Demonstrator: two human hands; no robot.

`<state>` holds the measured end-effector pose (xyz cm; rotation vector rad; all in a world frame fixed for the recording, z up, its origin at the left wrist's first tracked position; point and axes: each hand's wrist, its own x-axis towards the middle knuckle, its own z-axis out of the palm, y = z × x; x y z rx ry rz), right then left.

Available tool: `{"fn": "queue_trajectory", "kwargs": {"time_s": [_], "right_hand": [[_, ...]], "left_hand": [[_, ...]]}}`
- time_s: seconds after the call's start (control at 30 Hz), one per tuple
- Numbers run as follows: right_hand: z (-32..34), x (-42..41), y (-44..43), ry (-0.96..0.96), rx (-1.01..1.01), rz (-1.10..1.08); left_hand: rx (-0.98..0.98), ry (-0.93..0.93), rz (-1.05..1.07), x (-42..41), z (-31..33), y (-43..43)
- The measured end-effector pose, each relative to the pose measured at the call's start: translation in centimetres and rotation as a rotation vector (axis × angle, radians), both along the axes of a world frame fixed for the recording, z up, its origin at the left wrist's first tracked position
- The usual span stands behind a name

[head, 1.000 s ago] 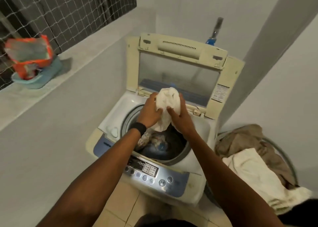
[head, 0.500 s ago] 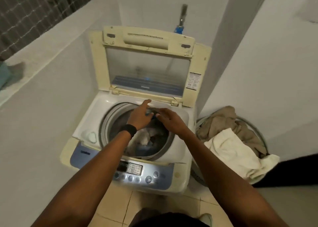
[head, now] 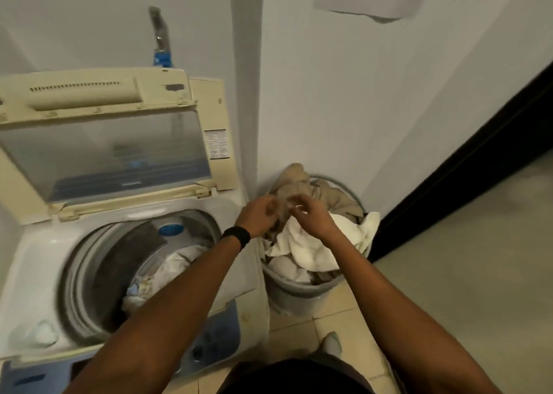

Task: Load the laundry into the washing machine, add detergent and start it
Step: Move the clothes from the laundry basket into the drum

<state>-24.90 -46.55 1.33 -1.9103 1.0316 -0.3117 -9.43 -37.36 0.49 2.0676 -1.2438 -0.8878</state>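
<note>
**Both hands over the laundry basket, machine lid raised**

The washing machine [head: 39,274] stands on the left with its lid [head: 104,154] tipped up at the back edge, its clear window facing the person. The drum [head: 119,259] faces straight up, and pale laundry [head: 179,259] lies bunched in its right half.

Just to the machine's right, on the tiled floor [head: 299,325], is a round grey basket [head: 299,292]. A tan garment [head: 302,184] is heaped at its far side, its peak rising toward the wall. A white towel [head: 314,244] lies in front of that, its long axis running from the near-left rim up to the far-right rim, where one end spills over.

The left hand [head: 258,214], with a black wristband [head: 236,236], and the right hand [head: 311,218] hang close together above the basket, at the near edge of the tan garment. Both show partly curled fingers. Motion blur hides each grip, so I cannot tell whether either has hold of cloth.

A tap [head: 161,43] with a blue fitting is on the wall behind the lid.
</note>
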Motion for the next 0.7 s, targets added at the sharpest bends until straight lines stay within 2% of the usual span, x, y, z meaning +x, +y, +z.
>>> {"fn": "queue_trajectory", "kwargs": {"time_s": [0.2, 0.3, 0.37, 0.47, 0.57, 0.7], "right_hand": [[-0.8, -7.0, -1.7, 0.010, 0.051, -0.165], [-1.1, -9.3, -1.8, 0.042, 0.085, -0.203], [-1.4, -10.2, -1.7, 0.068, 0.111, -0.225], [-1.6, -10.2, -1.5, 0.079, 0.136, -0.200], [-1.4, -8.9, -1.1, 0.074, 0.128, -0.128], [-0.8, -6.6, -1.0, 0.132, -0.070, -0.058]], "left_hand": [[0.202, 0.118, -0.028, -4.8, -4.3, -3.5], [0.214, 0.212, 0.072, -5.9, -5.6, -4.0], [0.205, 0.207, 0.136, -5.9, -5.9, -4.6], [0.198, 0.230, 0.112, -5.3, -5.3, -5.6], [0.142, 0.427, 0.081, -5.3, -3.6, -6.8], [0.040, 0.652, 0.026, -5.6, -0.8, -8.1]]}}
